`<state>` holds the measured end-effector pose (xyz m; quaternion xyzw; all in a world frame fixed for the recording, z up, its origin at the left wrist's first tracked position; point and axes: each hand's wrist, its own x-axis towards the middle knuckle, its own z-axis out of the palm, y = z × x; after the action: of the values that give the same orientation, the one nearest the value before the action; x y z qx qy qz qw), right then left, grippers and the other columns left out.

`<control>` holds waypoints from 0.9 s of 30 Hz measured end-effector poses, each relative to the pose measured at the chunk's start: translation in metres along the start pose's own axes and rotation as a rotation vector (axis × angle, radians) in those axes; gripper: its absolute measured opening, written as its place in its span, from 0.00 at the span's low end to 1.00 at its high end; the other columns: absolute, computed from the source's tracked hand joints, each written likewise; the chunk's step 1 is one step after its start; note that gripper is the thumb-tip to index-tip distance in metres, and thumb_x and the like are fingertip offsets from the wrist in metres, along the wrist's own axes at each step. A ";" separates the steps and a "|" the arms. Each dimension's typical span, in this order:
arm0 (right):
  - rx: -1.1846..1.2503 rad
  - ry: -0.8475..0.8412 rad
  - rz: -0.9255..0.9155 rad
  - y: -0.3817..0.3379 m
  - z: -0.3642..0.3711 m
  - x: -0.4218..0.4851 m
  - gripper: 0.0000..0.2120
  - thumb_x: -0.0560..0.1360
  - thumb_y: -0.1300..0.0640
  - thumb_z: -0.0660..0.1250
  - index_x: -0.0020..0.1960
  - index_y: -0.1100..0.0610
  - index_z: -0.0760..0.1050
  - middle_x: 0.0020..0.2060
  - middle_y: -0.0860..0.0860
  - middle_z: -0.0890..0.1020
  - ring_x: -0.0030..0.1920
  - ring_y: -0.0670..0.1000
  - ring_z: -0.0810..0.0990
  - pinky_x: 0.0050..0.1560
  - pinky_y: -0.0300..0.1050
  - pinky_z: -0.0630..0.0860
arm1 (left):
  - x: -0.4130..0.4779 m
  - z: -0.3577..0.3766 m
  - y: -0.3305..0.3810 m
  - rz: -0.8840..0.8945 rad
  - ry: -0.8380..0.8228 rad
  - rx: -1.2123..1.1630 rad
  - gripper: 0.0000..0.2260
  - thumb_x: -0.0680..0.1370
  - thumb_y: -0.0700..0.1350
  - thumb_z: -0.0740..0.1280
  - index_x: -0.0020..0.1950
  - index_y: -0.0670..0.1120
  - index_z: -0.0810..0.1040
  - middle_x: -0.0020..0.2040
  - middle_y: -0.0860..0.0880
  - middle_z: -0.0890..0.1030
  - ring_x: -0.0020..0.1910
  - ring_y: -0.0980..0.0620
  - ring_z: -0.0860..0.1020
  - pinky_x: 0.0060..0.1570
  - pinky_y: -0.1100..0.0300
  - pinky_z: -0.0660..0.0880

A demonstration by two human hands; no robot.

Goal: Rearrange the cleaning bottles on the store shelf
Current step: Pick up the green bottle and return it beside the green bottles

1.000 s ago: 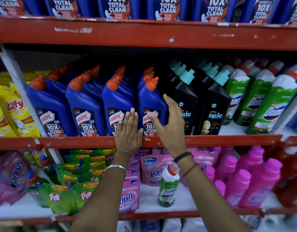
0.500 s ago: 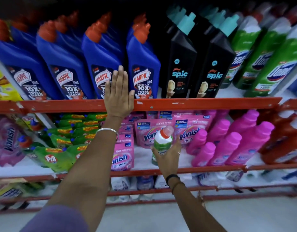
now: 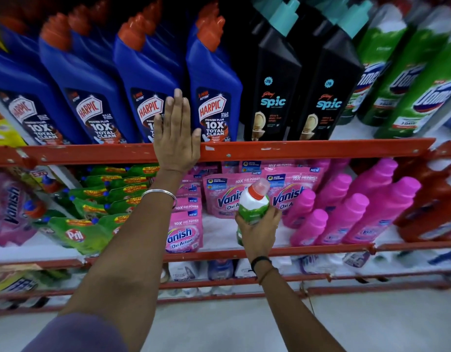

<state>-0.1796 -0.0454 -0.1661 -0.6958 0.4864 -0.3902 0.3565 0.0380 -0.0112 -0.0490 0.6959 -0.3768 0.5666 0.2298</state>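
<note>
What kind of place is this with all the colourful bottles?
Most likely a shop's cleaning-products aisle. Red metal shelves hold rows of identical blue Harpic bottles, black Spic bottles and pink Vanish pouches, many copies, front-facing, as if for sale.

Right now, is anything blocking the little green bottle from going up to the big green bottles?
The right hand holds the small green Domex bottle below the red shelf rail, which it must clear first. The green Domex bottles stand up right, with nothing else visibly between.
</note>
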 end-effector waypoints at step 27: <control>0.165 0.517 -0.279 -0.161 -0.213 0.190 0.43 0.62 0.41 0.77 0.69 0.59 0.66 0.65 0.56 0.74 0.64 0.56 0.73 0.65 0.60 0.70 | 0.006 -0.003 0.000 -0.008 0.013 -0.031 0.29 0.80 0.49 0.52 0.79 0.40 0.49 0.80 0.47 0.47 0.78 0.50 0.47 0.76 0.54 0.39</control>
<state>-0.2625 -0.2079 0.1065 -0.6020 0.4275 -0.6378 0.2192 0.0366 -0.0111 -0.0426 0.6900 -0.3812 0.5641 0.2456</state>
